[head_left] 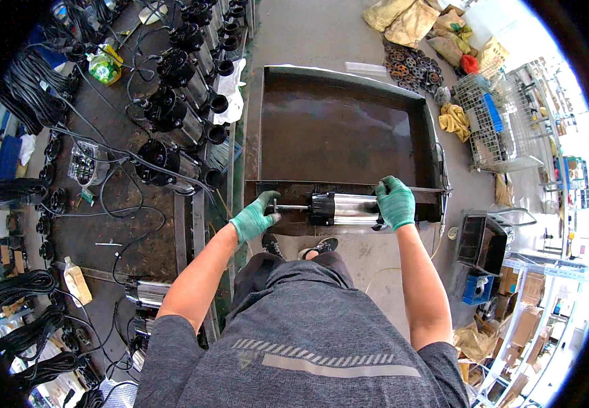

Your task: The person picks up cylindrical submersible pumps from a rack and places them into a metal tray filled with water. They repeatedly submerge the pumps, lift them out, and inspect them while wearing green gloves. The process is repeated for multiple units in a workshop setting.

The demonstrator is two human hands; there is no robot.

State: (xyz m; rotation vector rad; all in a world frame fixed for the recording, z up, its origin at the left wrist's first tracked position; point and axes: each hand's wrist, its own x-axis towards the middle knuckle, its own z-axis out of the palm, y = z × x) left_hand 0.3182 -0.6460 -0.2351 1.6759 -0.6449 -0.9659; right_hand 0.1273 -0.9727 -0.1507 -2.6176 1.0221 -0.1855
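Over by the tank [349,136], the pump [350,209] lies sideways at its near edge. The left hand [254,218] is closed on the rod [294,207] at one end; the right hand [396,204] touches the other, its grip hard to tell. More pumps [184,126] line the tabletop [138,239].

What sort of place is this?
Likely a factory workshop for pumps or motors: a row of black-and-silver units and black cable coils on the left, and a similar silver cylinder by an open metal tank.
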